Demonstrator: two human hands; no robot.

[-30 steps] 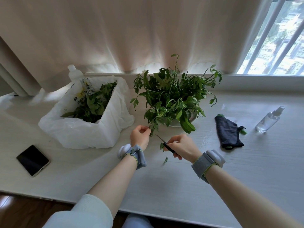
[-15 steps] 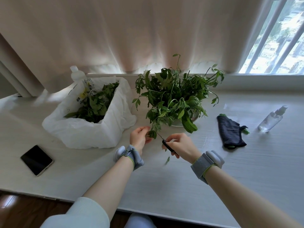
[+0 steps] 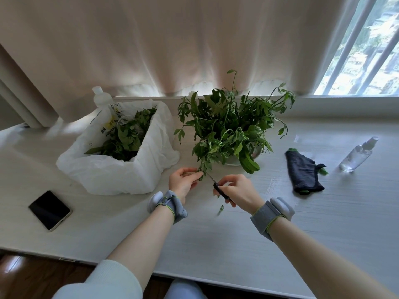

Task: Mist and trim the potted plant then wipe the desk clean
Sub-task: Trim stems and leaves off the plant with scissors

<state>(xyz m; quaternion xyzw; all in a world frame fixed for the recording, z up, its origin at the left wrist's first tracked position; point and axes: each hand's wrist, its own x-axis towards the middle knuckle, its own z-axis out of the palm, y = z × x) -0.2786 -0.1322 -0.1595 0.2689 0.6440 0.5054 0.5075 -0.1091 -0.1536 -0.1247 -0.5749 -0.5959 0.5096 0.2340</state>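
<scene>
the left hand (image 3: 183,180) pinches a hanging stem of the potted plant (image 3: 232,126) on the white desk (image 3: 216,244). the right hand (image 3: 236,192) curls around small scissors (image 3: 218,187), blades at that stem.

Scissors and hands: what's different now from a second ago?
The right hand has edged the scissors toward the left hand, so the blades now reach the drooping stem of the potted plant that the left hand pinches. Nothing was picked up or let go. The bag of clippings, phone, cloth, spray bottle and loose leaf on the desk lie as before.
</scene>
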